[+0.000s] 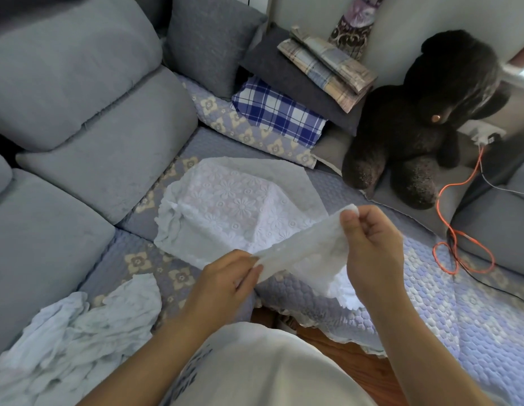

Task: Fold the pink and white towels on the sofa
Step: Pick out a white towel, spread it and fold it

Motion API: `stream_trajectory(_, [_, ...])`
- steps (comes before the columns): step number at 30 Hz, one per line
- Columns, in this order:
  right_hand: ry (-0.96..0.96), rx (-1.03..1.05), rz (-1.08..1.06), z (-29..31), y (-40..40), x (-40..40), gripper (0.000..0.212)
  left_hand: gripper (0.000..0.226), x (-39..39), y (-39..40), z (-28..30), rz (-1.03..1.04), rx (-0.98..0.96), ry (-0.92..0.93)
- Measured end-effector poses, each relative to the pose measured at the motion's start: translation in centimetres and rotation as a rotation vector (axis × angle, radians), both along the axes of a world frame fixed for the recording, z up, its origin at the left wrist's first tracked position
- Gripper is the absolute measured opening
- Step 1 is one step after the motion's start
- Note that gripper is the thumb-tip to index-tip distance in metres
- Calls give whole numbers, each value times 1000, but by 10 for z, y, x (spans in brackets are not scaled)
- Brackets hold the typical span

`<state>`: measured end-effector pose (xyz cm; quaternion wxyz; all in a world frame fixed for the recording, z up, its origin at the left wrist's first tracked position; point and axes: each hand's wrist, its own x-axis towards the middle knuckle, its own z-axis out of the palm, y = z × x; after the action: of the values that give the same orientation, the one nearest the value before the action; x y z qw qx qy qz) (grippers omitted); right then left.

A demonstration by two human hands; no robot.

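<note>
Above sofa [79, 148], hands pinch white towel [301, 247] edge.

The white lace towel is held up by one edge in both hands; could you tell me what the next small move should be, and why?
Probably carry the lifted edge forward and lay it over the far part. The left hand and right hand pinch one edge of the white lace towel, while the rest lies spread on the sofa cover.

A home living room, grey corner sofa [88, 136] with plump back cushions and a quilted floral cover [430, 294], big dark teddy bear [416, 118] in the far corner, folded checked cloths [278, 112] stacked beside it, wooden floor [343, 350] below the seat edge
</note>
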<state>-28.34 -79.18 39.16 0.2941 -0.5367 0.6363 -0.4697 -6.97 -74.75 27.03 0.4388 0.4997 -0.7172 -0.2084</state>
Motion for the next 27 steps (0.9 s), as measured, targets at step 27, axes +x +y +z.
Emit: stream_trajectory(27, [42, 195, 224, -7, -19, 12, 13, 18, 1, -5, 53, -143, 537, 382])
